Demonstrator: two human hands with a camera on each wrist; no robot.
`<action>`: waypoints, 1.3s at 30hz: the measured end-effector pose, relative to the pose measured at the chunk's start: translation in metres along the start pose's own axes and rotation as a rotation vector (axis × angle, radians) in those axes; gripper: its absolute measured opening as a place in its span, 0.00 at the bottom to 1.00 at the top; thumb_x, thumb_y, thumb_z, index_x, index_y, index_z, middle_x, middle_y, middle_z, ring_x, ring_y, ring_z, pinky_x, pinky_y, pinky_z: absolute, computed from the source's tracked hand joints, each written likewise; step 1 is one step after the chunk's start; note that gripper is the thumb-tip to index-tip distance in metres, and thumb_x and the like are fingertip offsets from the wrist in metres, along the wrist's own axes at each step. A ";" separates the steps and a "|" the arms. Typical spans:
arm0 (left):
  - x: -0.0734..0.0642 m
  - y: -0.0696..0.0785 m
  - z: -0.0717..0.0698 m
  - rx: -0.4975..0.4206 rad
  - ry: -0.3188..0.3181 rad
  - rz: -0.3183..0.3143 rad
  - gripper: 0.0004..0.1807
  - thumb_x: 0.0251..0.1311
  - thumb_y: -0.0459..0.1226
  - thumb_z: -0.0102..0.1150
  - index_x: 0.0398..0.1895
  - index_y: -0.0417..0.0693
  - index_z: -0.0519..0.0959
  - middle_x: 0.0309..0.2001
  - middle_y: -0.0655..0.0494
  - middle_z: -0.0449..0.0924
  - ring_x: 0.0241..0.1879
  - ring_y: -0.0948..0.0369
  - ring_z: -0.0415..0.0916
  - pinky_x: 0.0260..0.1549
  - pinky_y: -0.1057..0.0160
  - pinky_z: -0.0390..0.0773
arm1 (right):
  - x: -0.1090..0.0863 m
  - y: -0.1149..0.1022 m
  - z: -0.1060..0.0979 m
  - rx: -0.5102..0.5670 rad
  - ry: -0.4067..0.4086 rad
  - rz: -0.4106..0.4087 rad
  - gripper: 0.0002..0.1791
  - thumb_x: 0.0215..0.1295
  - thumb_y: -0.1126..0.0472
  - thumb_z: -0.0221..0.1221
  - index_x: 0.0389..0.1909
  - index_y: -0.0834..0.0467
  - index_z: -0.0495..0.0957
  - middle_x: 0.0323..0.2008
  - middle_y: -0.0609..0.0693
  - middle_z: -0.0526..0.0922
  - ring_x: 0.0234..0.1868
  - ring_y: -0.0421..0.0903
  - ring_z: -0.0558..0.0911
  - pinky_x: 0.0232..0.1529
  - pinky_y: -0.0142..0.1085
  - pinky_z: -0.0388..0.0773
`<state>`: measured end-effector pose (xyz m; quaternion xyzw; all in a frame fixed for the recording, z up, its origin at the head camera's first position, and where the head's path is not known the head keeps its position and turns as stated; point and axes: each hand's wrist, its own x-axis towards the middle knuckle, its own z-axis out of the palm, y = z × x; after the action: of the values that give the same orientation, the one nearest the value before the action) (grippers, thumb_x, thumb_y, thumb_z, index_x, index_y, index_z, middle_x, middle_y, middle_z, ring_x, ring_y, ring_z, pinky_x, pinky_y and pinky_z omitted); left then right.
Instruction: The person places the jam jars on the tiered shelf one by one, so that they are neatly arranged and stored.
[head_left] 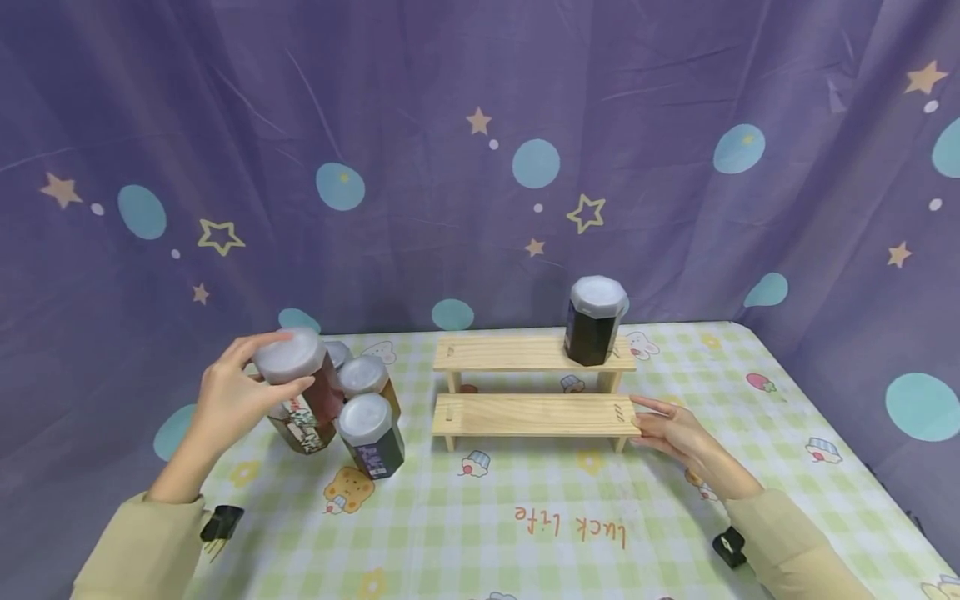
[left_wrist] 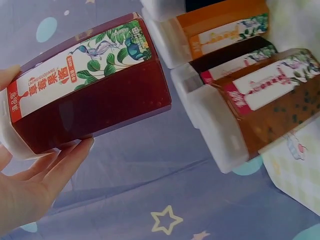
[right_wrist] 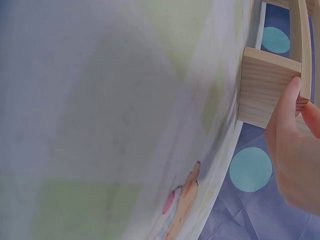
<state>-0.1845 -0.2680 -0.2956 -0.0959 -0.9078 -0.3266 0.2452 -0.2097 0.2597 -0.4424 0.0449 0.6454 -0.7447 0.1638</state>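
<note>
My left hand (head_left: 228,396) grips a jar of dark red strawberry jam (left_wrist: 117,100) near its white lid, fingers and thumb on opposite sides. In the left wrist view the jar's base stands apart from the neighbouring jars, with curtain behind it. Right beside it in the head view are a dark jar (head_left: 381,454) and an amber jar (head_left: 390,398), plus a partly hidden white-lidded jar (head_left: 339,354). At the right end of the two-tier wooden shelf (head_left: 532,414), my right hand (head_left: 678,433) pinches the lower board's edge. One dark jar (head_left: 590,333) stands upright on the upper board's right end.
A checked tablecloth (head_left: 555,550) with cartoon prints covers the table. Behind and around it hangs a purple curtain (head_left: 420,250) with stars and dots. The shelf's lower tier is in front of the taller one.
</note>
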 end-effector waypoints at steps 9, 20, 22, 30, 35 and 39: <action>0.017 0.012 0.011 -0.056 -0.050 -0.009 0.31 0.40 0.41 0.69 0.52 0.45 0.72 0.50 0.46 0.69 0.46 0.48 0.69 0.38 0.48 0.73 | 0.002 0.001 0.001 0.002 0.001 0.006 0.34 0.62 0.69 0.50 0.65 0.69 0.44 0.36 0.48 0.79 0.36 0.43 0.81 0.43 0.40 0.75; 0.031 0.024 0.037 -0.135 -0.115 0.007 0.32 0.42 0.45 0.68 0.54 0.49 0.71 0.52 0.48 0.68 0.43 0.54 0.69 0.33 0.62 0.73 | 0.002 0.001 0.002 0.000 0.005 0.009 0.34 0.62 0.69 0.50 0.65 0.69 0.45 0.35 0.47 0.79 0.35 0.43 0.81 0.43 0.39 0.75; 0.033 0.028 0.043 -0.149 -0.124 0.018 0.32 0.42 0.45 0.68 0.54 0.48 0.71 0.52 0.48 0.67 0.43 0.54 0.69 0.34 0.62 0.73 | 0.002 0.000 0.003 -0.002 0.007 0.010 0.34 0.62 0.69 0.50 0.65 0.68 0.45 0.35 0.47 0.80 0.35 0.43 0.81 0.43 0.39 0.75; 0.044 0.042 0.067 -0.204 -0.135 0.062 0.31 0.41 0.41 0.69 0.53 0.48 0.72 0.52 0.46 0.68 0.42 0.51 0.70 0.33 0.55 0.73 | -0.001 -0.001 0.002 0.002 0.001 0.005 0.35 0.61 0.69 0.50 0.65 0.69 0.44 0.36 0.49 0.79 0.36 0.43 0.81 0.44 0.40 0.75; 0.050 0.053 0.080 -0.228 -0.127 0.082 0.31 0.39 0.40 0.70 0.52 0.48 0.73 0.51 0.46 0.69 0.42 0.50 0.71 0.33 0.55 0.74 | -0.001 -0.001 0.000 0.011 -0.005 -0.002 0.35 0.61 0.70 0.50 0.65 0.69 0.44 0.36 0.48 0.78 0.36 0.43 0.81 0.43 0.39 0.75; 0.054 0.064 0.087 -0.262 -0.143 0.058 0.31 0.38 0.39 0.71 0.51 0.49 0.73 0.50 0.47 0.69 0.43 0.51 0.70 0.35 0.53 0.74 | 0.000 0.000 -0.001 0.010 -0.003 0.000 0.35 0.61 0.70 0.50 0.65 0.69 0.44 0.36 0.48 0.79 0.36 0.43 0.81 0.42 0.39 0.75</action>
<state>-0.2431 -0.1626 -0.2914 -0.1761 -0.8694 -0.4274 0.1748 -0.2100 0.2604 -0.4422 0.0446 0.6413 -0.7481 0.1648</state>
